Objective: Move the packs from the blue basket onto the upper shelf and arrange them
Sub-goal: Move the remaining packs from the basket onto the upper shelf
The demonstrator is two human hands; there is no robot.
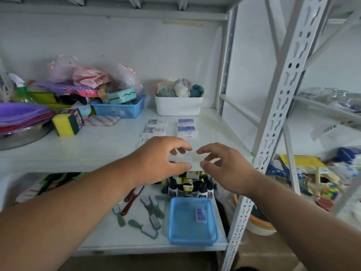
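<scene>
Two hands meet over a pale pack at the front edge of the upper shelf.

The left hand (163,160) and right hand (224,167) each curl thumb and fingers round an end of a flat, blurred white pack (190,160). Behind it, small glossy rectangular packs (186,127) lie in two rows toward the back of the smooth white shelf (88,151). Below, a blue mesh basket (192,222) of thin plastic holds one pack (200,213) near its back right corner. Perforated white metal posts (273,133) frame the rack.
</scene>
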